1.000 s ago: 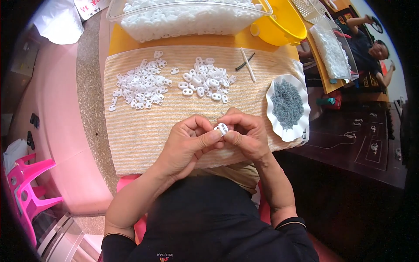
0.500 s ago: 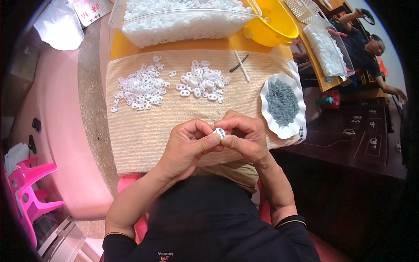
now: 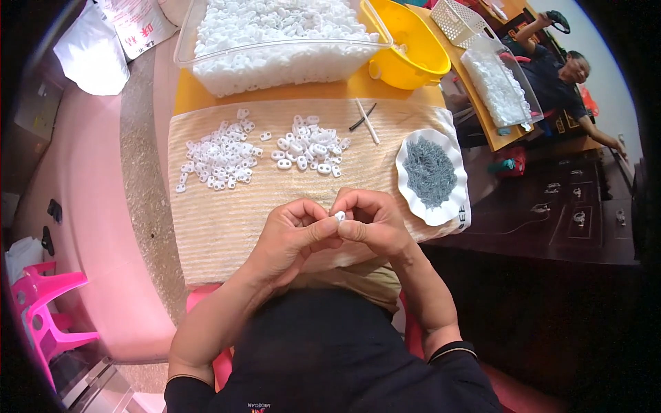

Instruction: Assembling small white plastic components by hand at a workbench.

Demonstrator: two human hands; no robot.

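Note:
Over the near part of the striped cloth [image 3: 227, 241], my two hands meet fingertip to fingertip. Between them is a small white plastic piece [image 3: 340, 216], mostly covered by the fingers. My left hand [image 3: 292, 234] pinches it from the left with thumb and index finger. From the right, my right hand [image 3: 375, 224] grips the same piece, also in a pinch. Beyond the hands lie two heaps of small white plastic pieces with holes: a wider left heap [image 3: 220, 155] and a right heap [image 3: 311, 146] that includes oval two-holed ones.
A wavy-rimmed white dish [image 3: 448, 213] of small grey slender parts stands to the right. A white stick [image 3: 367, 120] crosses a black stick [image 3: 357, 126]. Behind are a full clear bin [image 3: 289, 65] and a yellow basin [image 3: 406, 69]. A co-worker [image 3: 551, 79] sits far right.
The white piece has turned between my fingers, and less of its two-holed face shows. My right thumb sits closer to the left one. The whole view has shifted slightly.

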